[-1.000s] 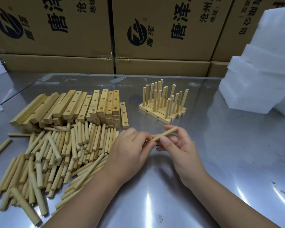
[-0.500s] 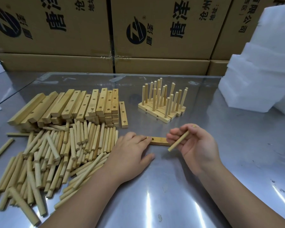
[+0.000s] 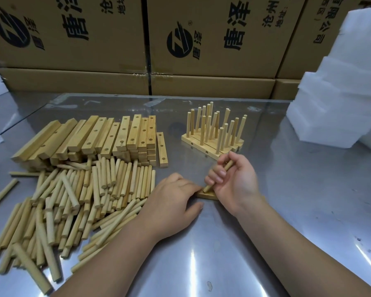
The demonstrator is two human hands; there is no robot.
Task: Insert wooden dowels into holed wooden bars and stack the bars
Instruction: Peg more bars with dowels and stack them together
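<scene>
Head view showed our right hand (image 3: pixel 234 185) with its fingers curled round one dowel (image 3: pixel 228 166), which slanted from upper right down to lower left, its low tip touching the top face of the bar (image 3: pixel 207 195). That bar lay flat on the table (image 3: pixel 276 232), its long axis running left to right, mostly hidden under both hands. Our left hand (image 3: pixel 171 202) lay flat with straight fingers, the tips resting on the bar's left end and gripping nothing. We could not see the hole under the tip, so we could not tell whether the dowel had found it. We judged that the coming move turned on that tilt: the dowel would need to be raised nearer upright over the hole and then pushed straight down, by the right hand, while the left kept the bar from sliding. Just beyond the right hand stood the finished bars (image 3: pixel 214 146) with their upright dowels, near enough to knock. The loose dowels (image 3: pixel 84 200) and spare bars (image 3: pixel 105 138) lay to the left, apart from the work. Foam blocks (image 3: pixel 341 93) and cartons (image 3: pixel 94 39) stood well back.
</scene>
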